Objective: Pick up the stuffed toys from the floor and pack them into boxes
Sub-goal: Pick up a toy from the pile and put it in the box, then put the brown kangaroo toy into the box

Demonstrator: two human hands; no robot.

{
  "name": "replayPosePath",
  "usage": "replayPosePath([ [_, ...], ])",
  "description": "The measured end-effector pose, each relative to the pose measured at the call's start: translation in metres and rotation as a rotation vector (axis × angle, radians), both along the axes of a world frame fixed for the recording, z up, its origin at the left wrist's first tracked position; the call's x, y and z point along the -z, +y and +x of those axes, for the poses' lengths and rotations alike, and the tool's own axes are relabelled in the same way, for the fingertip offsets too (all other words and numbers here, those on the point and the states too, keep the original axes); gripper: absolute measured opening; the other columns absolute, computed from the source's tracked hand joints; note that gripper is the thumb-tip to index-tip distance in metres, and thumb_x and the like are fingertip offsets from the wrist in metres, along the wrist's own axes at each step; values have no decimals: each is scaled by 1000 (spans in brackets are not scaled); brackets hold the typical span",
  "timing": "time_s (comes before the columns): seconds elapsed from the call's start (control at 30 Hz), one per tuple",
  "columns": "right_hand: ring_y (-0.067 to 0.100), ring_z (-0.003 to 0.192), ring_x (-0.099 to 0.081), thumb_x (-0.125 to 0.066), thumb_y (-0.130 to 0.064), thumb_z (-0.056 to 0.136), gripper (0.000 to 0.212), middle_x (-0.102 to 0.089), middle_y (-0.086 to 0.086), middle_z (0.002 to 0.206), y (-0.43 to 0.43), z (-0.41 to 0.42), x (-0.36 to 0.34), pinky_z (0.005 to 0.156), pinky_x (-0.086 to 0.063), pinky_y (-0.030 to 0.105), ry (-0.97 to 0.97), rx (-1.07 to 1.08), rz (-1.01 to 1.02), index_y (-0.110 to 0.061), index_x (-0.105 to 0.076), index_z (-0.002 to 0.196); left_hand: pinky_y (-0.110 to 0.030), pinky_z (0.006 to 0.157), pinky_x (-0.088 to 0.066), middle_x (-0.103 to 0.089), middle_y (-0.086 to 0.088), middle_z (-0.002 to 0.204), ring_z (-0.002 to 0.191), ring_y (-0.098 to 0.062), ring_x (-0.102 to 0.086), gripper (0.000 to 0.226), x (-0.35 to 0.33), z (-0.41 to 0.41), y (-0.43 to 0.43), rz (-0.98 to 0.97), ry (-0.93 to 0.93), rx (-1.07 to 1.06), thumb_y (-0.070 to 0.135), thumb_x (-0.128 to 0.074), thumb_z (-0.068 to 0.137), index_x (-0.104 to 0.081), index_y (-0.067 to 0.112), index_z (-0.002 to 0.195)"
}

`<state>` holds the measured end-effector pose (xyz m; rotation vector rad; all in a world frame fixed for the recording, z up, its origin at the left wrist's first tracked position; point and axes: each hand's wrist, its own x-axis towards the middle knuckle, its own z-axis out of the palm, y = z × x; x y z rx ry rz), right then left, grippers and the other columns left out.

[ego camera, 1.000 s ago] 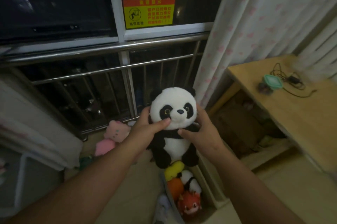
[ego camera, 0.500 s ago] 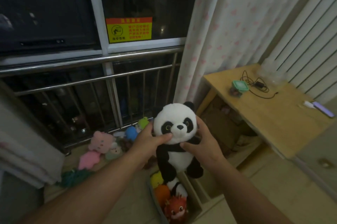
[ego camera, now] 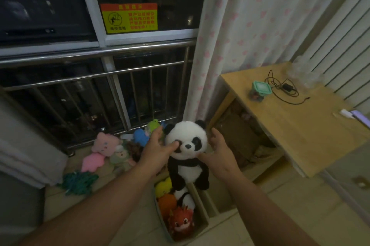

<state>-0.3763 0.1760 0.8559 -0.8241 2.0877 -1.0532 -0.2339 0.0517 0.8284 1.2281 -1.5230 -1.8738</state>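
A black-and-white panda plush [ego camera: 187, 145] hangs upright between my hands, its feet just above an open cardboard box [ego camera: 201, 210] on the floor. My left hand [ego camera: 158, 150] grips the left side of its head, thumb over one eye. My right hand [ego camera: 220, 152] is on the other side, thumb under the chin, fingers spread. The box holds a yellow toy [ego camera: 163, 186], an orange one [ego camera: 167, 203], a small panda [ego camera: 185, 196] and a red dragon [ego camera: 181, 223]. More plush toys lie by the railing: pink [ego camera: 106, 143], blue [ego camera: 140, 136], green [ego camera: 154, 125] and teal [ego camera: 79, 182].
A metal railing [ego camera: 100, 74] and dark window close off the far side. A pink-dotted curtain [ego camera: 230, 45] hangs right of it. A wooden table [ego camera: 290, 129] at the right carries a green-lidded container [ego camera: 260, 90] and a black cable [ego camera: 284, 87]. Brown cardboard [ego camera: 238, 137] sits under the table.
The panda has come down with both hands, from in front of the railing to just over the box. My right hand's fingers have loosened from its head.
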Motion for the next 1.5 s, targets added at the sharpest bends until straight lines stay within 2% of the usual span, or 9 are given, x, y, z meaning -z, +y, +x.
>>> replayPosePath([
  [0.07, 15, 134, -40, -73, -25, 83, 87, -39, -5, 148, 0, -7, 3, 99, -42, 27, 22, 35, 50, -29, -19, 151, -29, 81, -46, -40, 8, 141, 110, -12, -51, 72, 2, 0, -2, 7, -46, -44, 20, -70, 85, -31, 29, 145],
  [0.17, 17, 136, -38, -71, -28, 84, 80, -38, 0, 150, 0, -12, 10, 105, -39, 31, 50, 45, 83, -27, -25, 149, -37, 97, -42, -37, -1, 148, 127, -20, -44, 67, 7, 1, -2, -18, -93, -37, 19, -69, 85, -36, 26, 144],
  [0.6, 15, 131, -44, -65, -30, 87, 67, -44, -1, 147, 8, 2, 10, 105, -42, 35, 76, 53, 89, -27, -35, 146, -43, 105, -40, -48, 7, 137, 122, -15, -48, 50, 7, 9, 6, -45, -113, 12, 26, -67, 86, -48, 29, 133],
  [0.97, 13, 126, -47, -63, -29, 89, 56, -47, -4, 142, 0, 34, 4, 102, -45, 37, 67, -21, 94, -27, -43, 141, -44, 107, -39, -49, 7, 129, 122, -16, -48, 47, -2, 46, 3, -29, -75, -84, 18, -66, 87, -51, 26, 130],
  [1.03, 14, 127, -47, -63, -28, 90, 55, -47, -3, 142, -4, 41, 3, 101, -45, 36, 56, -45, 95, -28, -43, 141, -46, 106, -40, -50, 4, 134, 122, -16, -48, 42, -1, 56, 1, -33, -77, -107, 19, -66, 87, -52, 29, 125],
  [1.17, 16, 127, -48, -63, -22, 90, 55, -48, 0, 142, -18, 58, 2, 95, -44, 28, 22, -72, 76, -24, -44, 141, -45, 104, -42, -54, 2, 132, 120, -16, -51, 32, -3, 78, -1, -18, -54, -166, 16, -67, 86, -56, 36, 107],
  [1.3, 15, 126, -49, -64, -21, 90, 50, -52, -3, 137, -34, 78, -4, 94, -44, 27, 24, -80, 35, -24, -48, 138, -32, 95, -43, -52, -1, 127, 114, -16, -51, 42, -11, 103, -7, -9, -32, -228, 8, -63, 88, -52, 16, 128],
  [1.43, 17, 123, -52, -64, -24, 90, 52, -54, 1, 136, -52, 102, -11, 101, -47, 36, 47, -91, 13, -18, -48, 139, -28, 95, -42, -53, 1, 125, 115, -15, -51, 44, -21, 132, -24, -71, -48, -223, 11, -64, 88, -51, 15, 131],
  [1.5, 17, 121, -53, -64, -24, 90, 51, -55, -1, 133, -62, 114, -15, 99, -48, 36, 53, -99, 10, -18, -49, 138, -24, 88, -43, -54, 2, 123, 114, -14, -52, 44, -24, 147, -35, -76, -40, -229, 12, -63, 89, -51, 16, 130],
])
